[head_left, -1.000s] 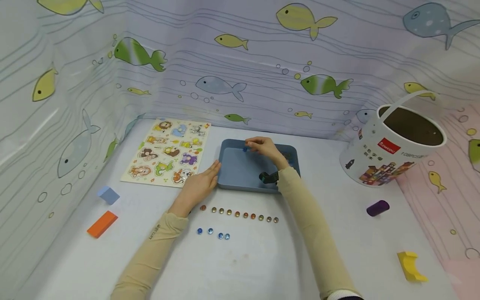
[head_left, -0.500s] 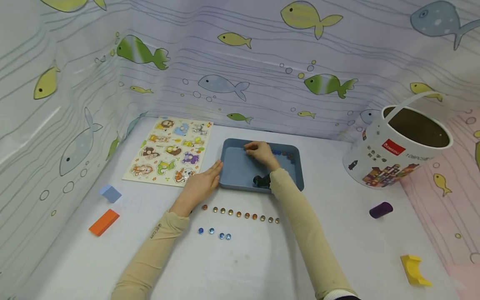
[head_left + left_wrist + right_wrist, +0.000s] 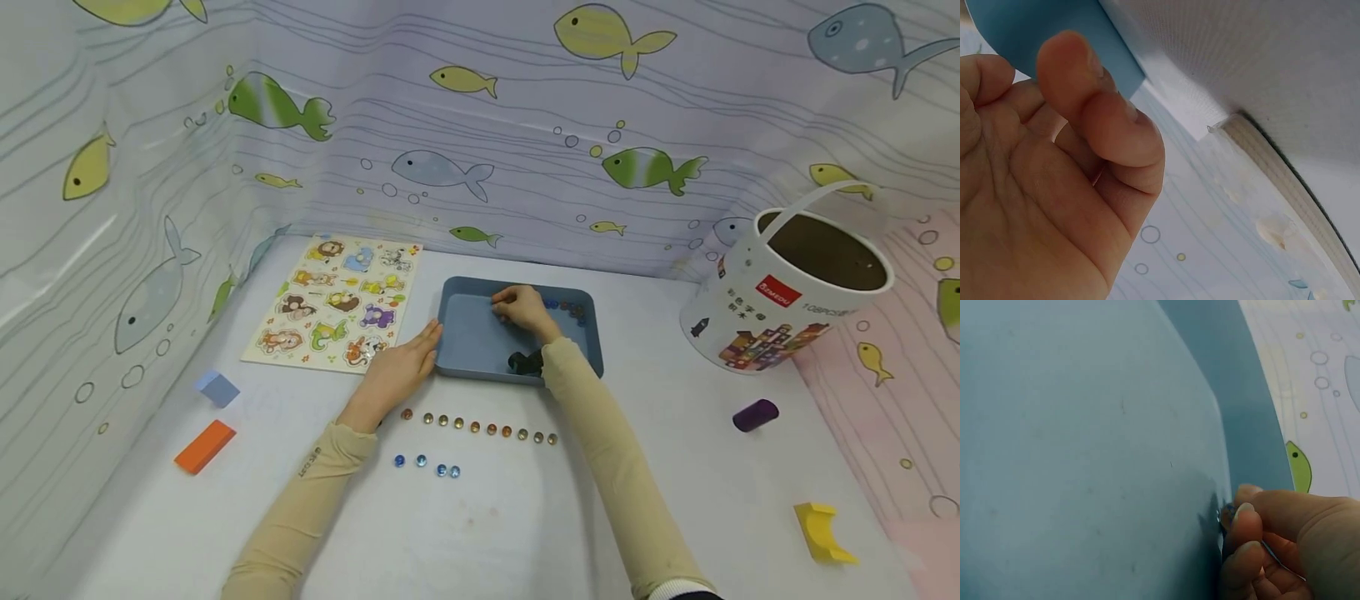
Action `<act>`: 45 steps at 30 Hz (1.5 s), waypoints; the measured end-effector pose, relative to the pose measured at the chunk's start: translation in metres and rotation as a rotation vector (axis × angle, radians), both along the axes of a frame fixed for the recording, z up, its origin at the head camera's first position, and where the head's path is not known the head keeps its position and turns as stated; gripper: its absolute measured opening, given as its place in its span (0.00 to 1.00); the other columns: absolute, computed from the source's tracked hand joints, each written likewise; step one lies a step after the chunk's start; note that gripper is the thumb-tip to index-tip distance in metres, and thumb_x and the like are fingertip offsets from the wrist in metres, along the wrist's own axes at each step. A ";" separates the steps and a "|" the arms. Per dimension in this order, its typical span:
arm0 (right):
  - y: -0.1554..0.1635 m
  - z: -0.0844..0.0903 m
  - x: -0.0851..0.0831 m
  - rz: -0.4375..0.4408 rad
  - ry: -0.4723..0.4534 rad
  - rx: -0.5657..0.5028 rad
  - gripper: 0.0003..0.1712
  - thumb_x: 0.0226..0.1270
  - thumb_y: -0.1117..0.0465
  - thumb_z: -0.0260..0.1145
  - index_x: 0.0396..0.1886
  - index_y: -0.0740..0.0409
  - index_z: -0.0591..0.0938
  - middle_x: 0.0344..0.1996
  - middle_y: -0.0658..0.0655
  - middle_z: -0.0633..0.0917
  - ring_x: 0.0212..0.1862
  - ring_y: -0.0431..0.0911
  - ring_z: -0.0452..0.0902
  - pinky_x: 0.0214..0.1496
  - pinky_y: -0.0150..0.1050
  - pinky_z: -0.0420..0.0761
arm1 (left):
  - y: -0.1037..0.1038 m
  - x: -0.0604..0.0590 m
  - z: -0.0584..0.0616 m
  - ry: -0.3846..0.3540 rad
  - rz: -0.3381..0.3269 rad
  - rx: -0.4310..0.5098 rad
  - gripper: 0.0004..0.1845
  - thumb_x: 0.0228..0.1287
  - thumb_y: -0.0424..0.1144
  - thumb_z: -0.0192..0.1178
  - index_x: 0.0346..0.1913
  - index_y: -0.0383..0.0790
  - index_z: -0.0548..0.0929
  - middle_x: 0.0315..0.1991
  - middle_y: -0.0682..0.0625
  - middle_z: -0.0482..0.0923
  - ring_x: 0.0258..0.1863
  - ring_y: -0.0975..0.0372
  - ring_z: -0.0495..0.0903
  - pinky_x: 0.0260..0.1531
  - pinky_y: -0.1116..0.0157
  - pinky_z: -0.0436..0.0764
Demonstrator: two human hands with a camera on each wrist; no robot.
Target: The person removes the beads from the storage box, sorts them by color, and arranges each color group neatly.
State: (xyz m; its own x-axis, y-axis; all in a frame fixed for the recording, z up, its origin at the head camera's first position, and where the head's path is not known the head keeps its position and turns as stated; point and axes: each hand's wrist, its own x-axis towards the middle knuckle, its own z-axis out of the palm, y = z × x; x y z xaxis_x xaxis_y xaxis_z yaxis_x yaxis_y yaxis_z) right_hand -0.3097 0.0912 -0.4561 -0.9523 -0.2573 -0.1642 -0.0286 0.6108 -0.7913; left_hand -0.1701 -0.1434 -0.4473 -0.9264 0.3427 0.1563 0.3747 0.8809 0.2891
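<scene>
Nearest me, at lower centre of the head view, I have four blue glass beads point(image 3: 421, 461), then ten amber glass beads point(image 3: 475, 427), set out in rows, likely for easy single picking. Beyond them, the left hand point(image 3: 395, 375) rests straight, close-set fingers against the left side of the blue-grey tray point(image 3: 472, 333), I judge to steady it. Inside, my right wrist view shows the right hand point(image 3: 525, 310) pinching what looks like a bead point(image 3: 1227, 515), mostly hidden, beside the back wall, perhaps for exact placing; more beads point(image 3: 564, 306) line the tray's upper right.
</scene>
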 end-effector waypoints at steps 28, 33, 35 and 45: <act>0.018 0.053 0.115 0.253 0.001 -0.243 0.17 0.71 0.62 0.60 0.54 0.68 0.80 0.44 0.70 0.83 0.26 0.45 0.69 0.33 0.45 0.73 | 0.000 -0.001 0.000 -0.017 0.008 -0.014 0.26 0.75 0.41 0.48 0.72 0.40 0.64 0.73 0.48 0.61 0.27 0.52 0.84 0.19 0.62 0.76; 0.009 0.048 0.150 0.315 -0.028 -0.246 0.15 0.70 0.61 0.62 0.51 0.65 0.82 0.39 0.69 0.83 0.23 0.40 0.67 0.26 0.35 0.72 | 0.000 0.000 -0.001 -0.002 0.001 -0.019 0.26 0.75 0.41 0.48 0.72 0.38 0.64 0.73 0.47 0.62 0.35 0.49 0.86 0.26 0.58 0.81; 0.008 0.045 0.163 0.339 -0.039 -0.246 0.14 0.69 0.62 0.63 0.50 0.65 0.83 0.36 0.69 0.83 0.22 0.41 0.68 0.25 0.32 0.71 | 0.001 0.001 -0.001 0.000 -0.002 -0.016 0.26 0.74 0.41 0.48 0.71 0.37 0.64 0.72 0.46 0.62 0.35 0.49 0.85 0.26 0.58 0.81; 0.005 0.005 0.211 0.396 -0.160 -0.242 0.09 0.66 0.62 0.66 0.43 0.59 0.86 0.21 0.61 0.82 0.18 0.37 0.68 0.22 0.28 0.69 | 0.000 0.000 0.000 -0.016 -0.001 -0.020 0.26 0.75 0.42 0.47 0.72 0.40 0.64 0.73 0.48 0.61 0.33 0.51 0.85 0.20 0.62 0.78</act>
State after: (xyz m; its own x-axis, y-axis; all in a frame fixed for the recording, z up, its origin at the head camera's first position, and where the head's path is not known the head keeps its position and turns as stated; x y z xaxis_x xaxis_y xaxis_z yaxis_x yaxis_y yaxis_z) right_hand -0.0987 0.0960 -0.4508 -0.7415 -0.6432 -0.1911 -0.0879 0.3754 -0.9227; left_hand -0.1705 -0.1438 -0.4476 -0.9283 0.3465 0.1350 0.3711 0.8861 0.2776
